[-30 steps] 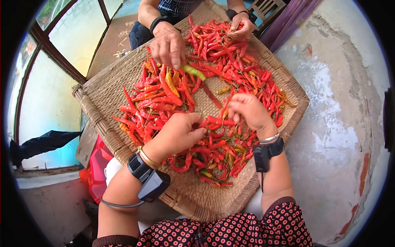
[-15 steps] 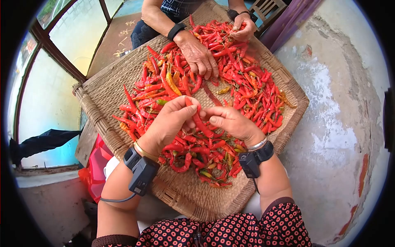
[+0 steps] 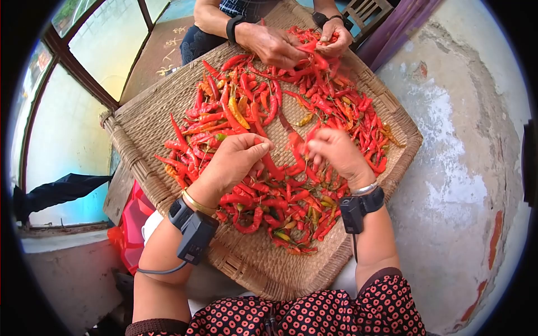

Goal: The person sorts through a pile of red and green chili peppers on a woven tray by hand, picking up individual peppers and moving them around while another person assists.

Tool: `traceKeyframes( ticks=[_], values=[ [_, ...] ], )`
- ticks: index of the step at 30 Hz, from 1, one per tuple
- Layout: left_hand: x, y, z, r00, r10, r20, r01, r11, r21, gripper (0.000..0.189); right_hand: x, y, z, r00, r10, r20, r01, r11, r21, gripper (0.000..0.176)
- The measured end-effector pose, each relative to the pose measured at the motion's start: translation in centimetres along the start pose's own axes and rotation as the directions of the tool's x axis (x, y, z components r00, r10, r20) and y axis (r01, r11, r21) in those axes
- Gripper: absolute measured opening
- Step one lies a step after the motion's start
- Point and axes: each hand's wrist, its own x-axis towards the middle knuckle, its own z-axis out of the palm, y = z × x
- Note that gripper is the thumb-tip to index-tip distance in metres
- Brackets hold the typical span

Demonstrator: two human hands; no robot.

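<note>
A long red chili pepper (image 3: 272, 167) hangs from the pinched thumb and fingers of my left hand (image 3: 238, 159), over the pile. My right hand (image 3: 338, 154) is just to the right with its fingers bent together, smeared by motion. At those fingertips shows a blurred red chili pepper (image 3: 297, 147). Below and around both hands lie many red chili peppers (image 3: 260, 201), some with stems, a few orange, yellow or green. They rest on a woven tray (image 3: 269, 266). A yellow-orange pepper (image 3: 237, 115) lies beyond my left hand.
Across the tray, another person's two hands (image 3: 274, 47) handle peppers in the far heap (image 3: 314, 67). A rough plastered wall (image 3: 448, 168) rises at the right. On the left are framed window panes (image 3: 61, 134), a black folded cloth (image 3: 67, 193) and a red bag (image 3: 134, 229).
My right hand has moved right, away from the pepper in my left hand, which stays nearly still. The other person's left-side hand has lifted back toward their other hand.
</note>
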Motion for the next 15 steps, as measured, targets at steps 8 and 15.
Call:
traceKeyframes(
  ticks=[8, 15],
  values=[
    [-0.1, 0.1, 0.5, 0.998, -0.067, 0.006, 0.067, 0.997, -0.032, 0.014, 0.9, 0.8, 0.5, 0.901, -0.104, -0.421, 0.164, 0.98, 0.109, 0.04],
    [0.0, -0.2, 0.5, 0.998, -0.049, 0.05, 0.059, 0.973, -0.223, 0.014, 0.3, 0.2, 3.4, 0.975, -0.048, 0.219, 0.039, 0.998, 0.043, 0.024]
  ],
)
